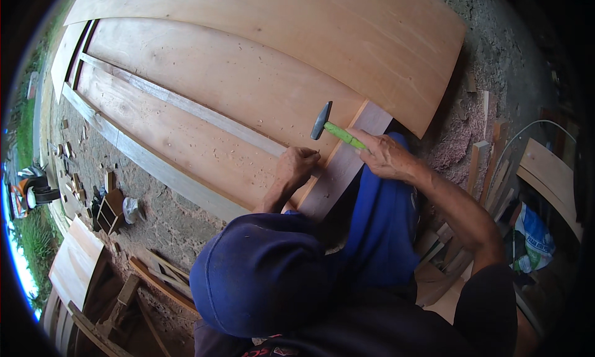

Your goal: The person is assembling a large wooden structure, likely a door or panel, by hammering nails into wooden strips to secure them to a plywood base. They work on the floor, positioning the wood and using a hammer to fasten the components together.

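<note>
A hammer (338,134) with a green handle and a dark metal head is gripped in my right hand (390,157). Its head hangs over the frame, up and to the right of my left hand. My left hand (296,171) is closed in a pinch at the inner edge of a wooden end board (353,149); what lies between its fingertips is too small to make out. That board crosses the near end of a long frame with a plywood panel (229,78). A pale wooden batten (192,106) runs lengthwise down the panel and ends near my left hand.
Wood shavings dot the panel. Another large plywood sheet (347,35) lies along the far side. Wood offcuts (114,205) and a clear plastic bag (131,210) lie on the concrete at left. At right are leaning boards (551,171), sawdust (455,152) and a blue-white sack (532,239).
</note>
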Demonstrator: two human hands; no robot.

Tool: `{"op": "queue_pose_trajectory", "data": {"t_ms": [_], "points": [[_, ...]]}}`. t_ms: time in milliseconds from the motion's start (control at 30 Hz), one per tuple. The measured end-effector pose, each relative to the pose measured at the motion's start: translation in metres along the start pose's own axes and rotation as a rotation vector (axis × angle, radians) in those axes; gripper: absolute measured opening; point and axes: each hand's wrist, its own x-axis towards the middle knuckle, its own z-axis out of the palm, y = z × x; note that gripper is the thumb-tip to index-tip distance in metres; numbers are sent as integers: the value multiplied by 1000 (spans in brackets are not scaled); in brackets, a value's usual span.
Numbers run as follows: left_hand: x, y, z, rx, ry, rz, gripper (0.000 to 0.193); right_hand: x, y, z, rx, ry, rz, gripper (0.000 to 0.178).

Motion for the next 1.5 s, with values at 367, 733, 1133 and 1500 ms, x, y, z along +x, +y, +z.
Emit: {"op": "queue_pose_trajectory", "data": {"t_ms": [367,733,1133,1500], "points": [[-8,2,13,-220,36,-69,30,13,-12,-20,-69,-205,56,53],[-2,-21,21,-133,79,50,33,33,-23,-37,-31,-169,133,48],[-5,-18,20,-33,69,24,33,30,-17,-27,-109,-179,119,46],[-12,-15,17,-94,74,12,33,24,-27,-28,-176,-288,66,50]]}}
